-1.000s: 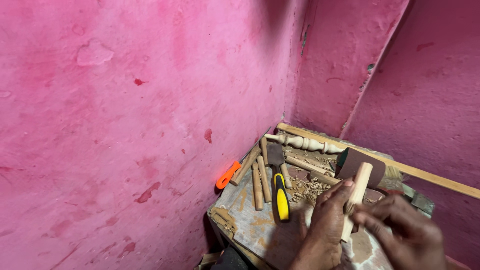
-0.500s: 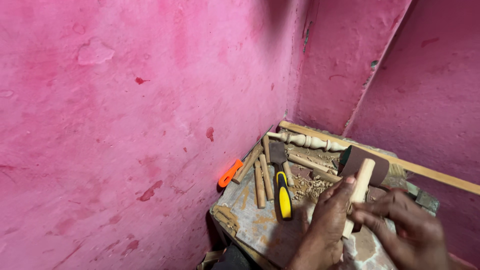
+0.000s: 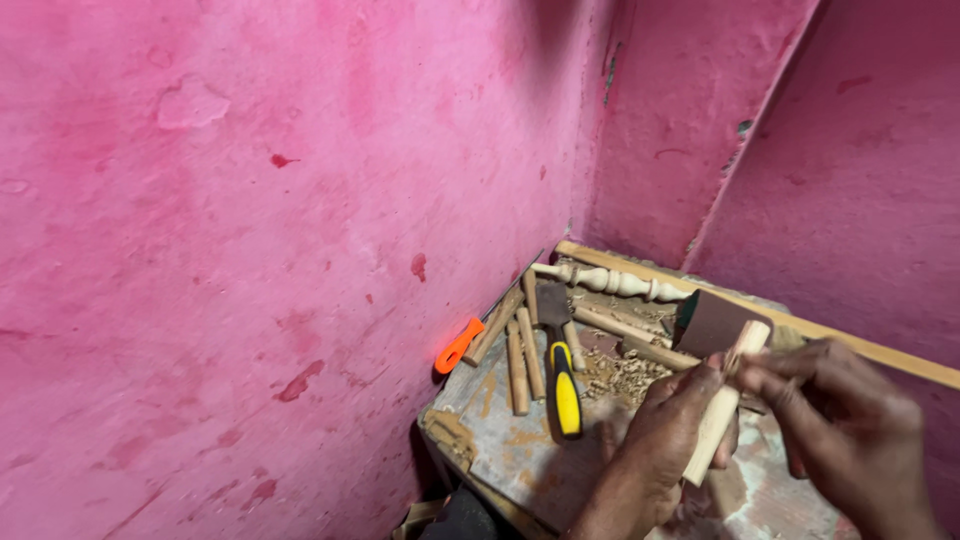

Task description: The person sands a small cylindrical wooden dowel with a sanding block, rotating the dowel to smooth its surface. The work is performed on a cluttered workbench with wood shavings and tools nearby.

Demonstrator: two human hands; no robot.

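Gripping a pale round wooden dowel (image 3: pixel 722 402) in the left hand (image 3: pixel 655 445), fingers wrapped about its lower half, upper end tilted up and away past the knuckles. Pinching something small against the dowel's top with the right hand (image 3: pixel 850 430), fingertips (image 3: pixel 752 372) drawn together there; too hidden to tell whether sandpaper, a blade or bare skin. Judging by the plain, uncut cylinder, shaping barely begun: no beads, no grooves, nothing like the turned spindle (image 3: pixel 610 282) lying well beyond the fingertips against the back wall. Judging too by the heap of wood shavings (image 3: pixel 620 375) just past the left knuckles, some cutting already done on this bench, though on which piece cannot be told. Lying idle to the left of the left fingers: a yellow-and-black handled chisel (image 3: pixel 565 385), a row of plain wooden sticks (image 3: pixel 522 350), and an orange handle (image 3: pixel 458 345) poking over the edge of the workbench (image 3: pixel 520 460). Standing just behind the dowel's tip, a dark brown block (image 3: pixel 712 322).
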